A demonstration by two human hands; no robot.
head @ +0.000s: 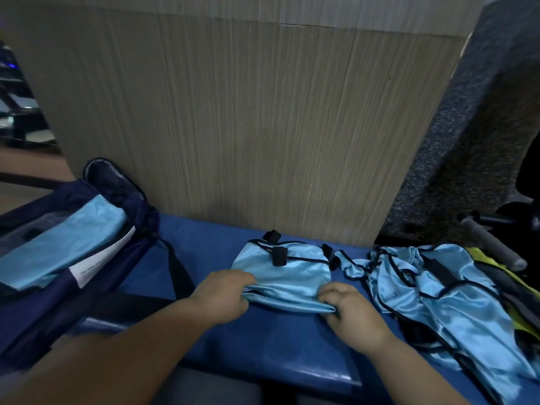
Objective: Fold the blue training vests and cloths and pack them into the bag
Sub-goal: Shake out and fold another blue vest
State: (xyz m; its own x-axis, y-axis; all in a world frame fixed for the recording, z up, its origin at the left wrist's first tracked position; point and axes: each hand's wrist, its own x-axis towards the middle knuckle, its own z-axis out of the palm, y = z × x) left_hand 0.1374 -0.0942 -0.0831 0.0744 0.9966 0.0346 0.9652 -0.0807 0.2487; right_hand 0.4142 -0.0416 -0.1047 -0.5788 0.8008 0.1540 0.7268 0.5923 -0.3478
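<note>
A folded light-blue vest (287, 271) with black trim lies on the blue bench (263, 346) in the middle. My left hand (223, 296) pinches its near left corner. My right hand (349, 309) grips its near right edge. A pile of unfolded light-blue vests (444, 293) spreads over the bench to the right. At the left stands the open dark navy bag (96, 287), with folded blue cloth (58, 247) and a white sheet inside it.
A tall wood-grain panel (248, 127) rises directly behind the bench. A grey speckled wall (467, 141) stands at the right, with a grey handle (493, 247) below it. Yellow-green fabric (491, 261) lies under the right pile. The bag's black strap (178, 267) crosses the bench.
</note>
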